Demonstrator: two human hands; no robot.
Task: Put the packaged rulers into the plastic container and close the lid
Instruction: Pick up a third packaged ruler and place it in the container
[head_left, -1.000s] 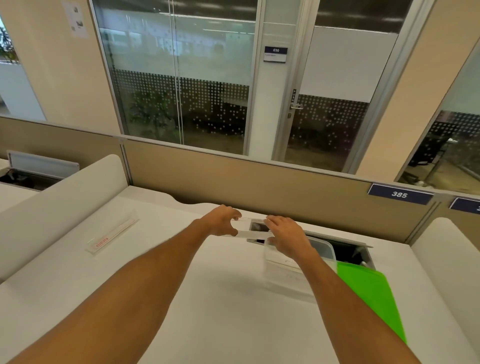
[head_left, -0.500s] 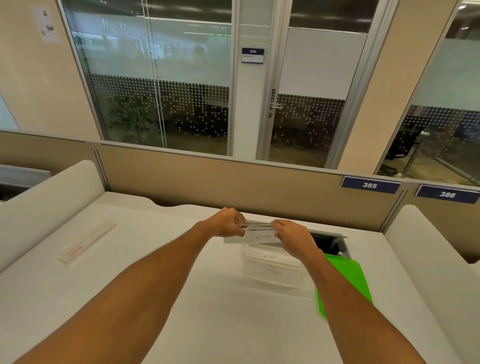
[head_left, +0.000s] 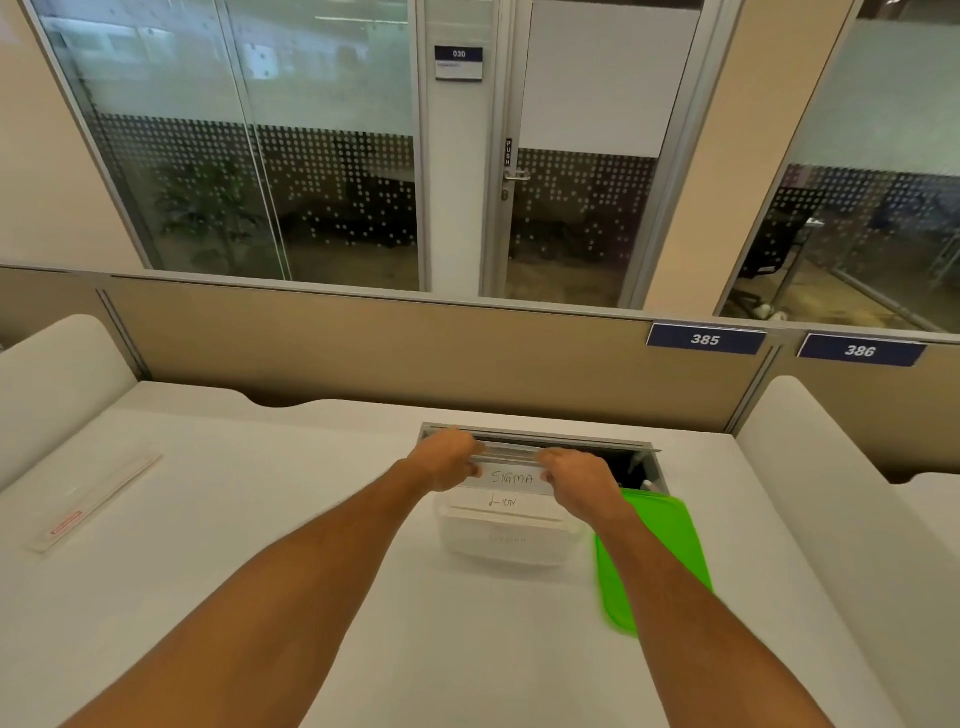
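Observation:
A clear plastic container (head_left: 506, 540) stands on the white desk. My left hand (head_left: 448, 462) and my right hand (head_left: 576, 480) each grip one end of a packaged ruler (head_left: 511, 475) marked "SIGMA", held level across the container's far rim. Just below it, inside the container, a white slip reads "LION". The green lid (head_left: 657, 551) lies flat on the desk to the container's right, partly under my right forearm. Another packaged ruler (head_left: 93, 501) with a red label lies on the desk at far left.
An open cable slot (head_left: 639, 462) in the desk sits just behind the container. A beige partition (head_left: 415, 353) runs along the desk's far edge. White padded dividers (head_left: 52, 384) flank the desk on both sides.
Both hands have turned the ruler package so its labelled face shows and brought it down over the container's far rim. The view has shifted left and closer.

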